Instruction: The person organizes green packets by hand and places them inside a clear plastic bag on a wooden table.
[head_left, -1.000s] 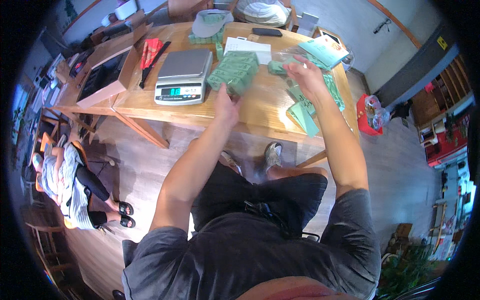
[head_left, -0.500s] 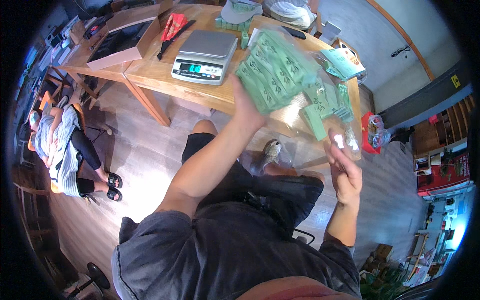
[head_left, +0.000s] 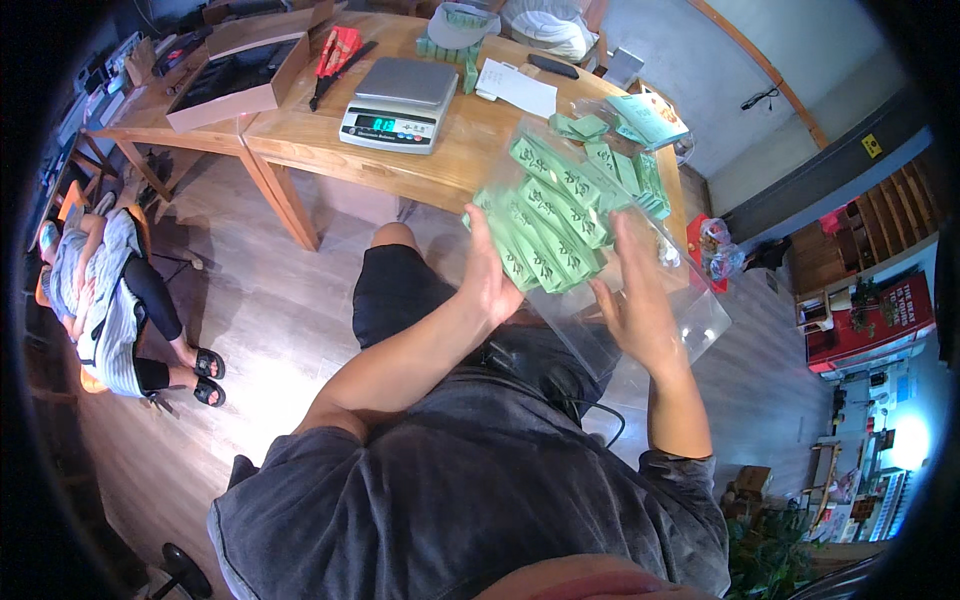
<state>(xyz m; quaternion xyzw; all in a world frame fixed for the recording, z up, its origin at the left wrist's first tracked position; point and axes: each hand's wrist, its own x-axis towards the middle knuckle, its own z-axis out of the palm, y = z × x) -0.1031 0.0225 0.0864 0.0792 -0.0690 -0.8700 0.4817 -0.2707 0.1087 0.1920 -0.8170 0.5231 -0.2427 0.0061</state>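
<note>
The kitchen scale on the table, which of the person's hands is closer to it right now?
Left. The left hand grips the stack of green packets below and right of the scale; the right hand is farther right, on the clear bag.

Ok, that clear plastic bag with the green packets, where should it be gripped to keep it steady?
Probably by the bare lower edge of the clear plastic bag, from the right side. The green flat packets fill its upper left, where the left hand already supports them; the right hand sits on the limp, empty film below.

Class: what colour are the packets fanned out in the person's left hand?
Green packets with darker markings, in the head view.
</note>
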